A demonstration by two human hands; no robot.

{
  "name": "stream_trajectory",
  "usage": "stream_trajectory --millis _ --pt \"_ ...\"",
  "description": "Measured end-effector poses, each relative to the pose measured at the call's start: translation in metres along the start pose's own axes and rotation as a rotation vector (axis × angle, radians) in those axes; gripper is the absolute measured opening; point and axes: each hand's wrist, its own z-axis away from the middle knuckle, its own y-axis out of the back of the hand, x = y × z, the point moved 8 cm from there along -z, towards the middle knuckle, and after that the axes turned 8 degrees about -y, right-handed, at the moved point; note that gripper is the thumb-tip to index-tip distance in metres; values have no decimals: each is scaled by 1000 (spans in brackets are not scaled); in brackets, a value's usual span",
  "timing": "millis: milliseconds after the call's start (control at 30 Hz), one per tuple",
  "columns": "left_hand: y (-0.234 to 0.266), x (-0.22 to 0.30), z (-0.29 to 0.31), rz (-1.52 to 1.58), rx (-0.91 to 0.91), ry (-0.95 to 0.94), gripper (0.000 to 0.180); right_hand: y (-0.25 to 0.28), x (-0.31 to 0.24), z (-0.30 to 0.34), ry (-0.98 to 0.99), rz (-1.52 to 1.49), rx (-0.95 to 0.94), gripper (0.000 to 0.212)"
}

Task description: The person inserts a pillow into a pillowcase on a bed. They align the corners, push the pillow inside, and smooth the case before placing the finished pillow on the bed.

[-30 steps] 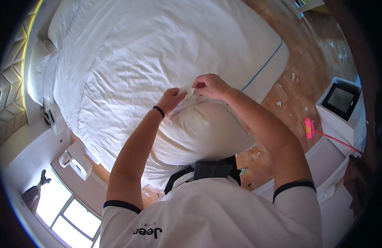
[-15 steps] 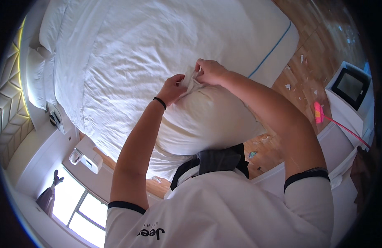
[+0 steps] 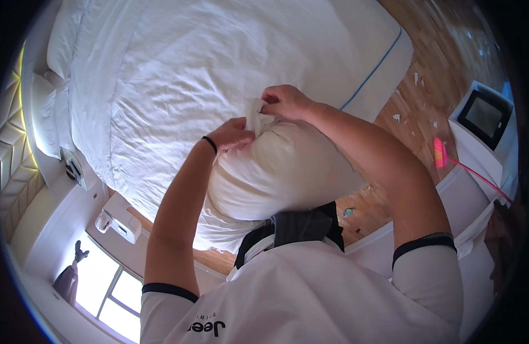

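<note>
A plump white pillow point(image 3: 281, 172) rests against my front at the near edge of the bed, its gathered white cloth end point(image 3: 254, 114) pointing away from me. My right hand point(image 3: 287, 103) is closed in a pinch on that cloth, at the pillow's far side. Lower and to the left, my left hand point(image 3: 231, 135) presses around the pillow's left side, just below the bunched cloth. Its thumb shows along the top, while the other fingers are partly hidden against the pillow. A dark band circles the left wrist.
The bed point(image 3: 178, 63) has a wrinkled white cover and a blue cord point(image 3: 372, 70) across its right side. More pillows point(image 3: 45, 112) lean by the padded headboard. Paper scraps litter the wooden floor point(image 3: 413, 109). A pink broom point(image 3: 440, 152) and a white cabinet point(image 3: 476, 137) stand right.
My left hand has slid down and left along the pillow, its thumb lifting away from the cloth edge. My right hand has shifted slightly left, still pinching the cloth.
</note>
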Motion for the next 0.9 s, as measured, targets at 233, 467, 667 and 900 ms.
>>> stream_trajectory --millis 233,467,667,900 --pt "11 20 -16 -194 61 95 48 -7 8 -1 -83 60 -181 24" --pt "1 44 66 -114 200 -191 33 1 23 54 -184 -120 -450 24" --pt "2 49 176 32 213 -289 25 -17 -20 82 -158 -214 -648 22" --pt "-18 37 198 120 193 -284 26 -66 -62 76 -47 -89 -828 26"
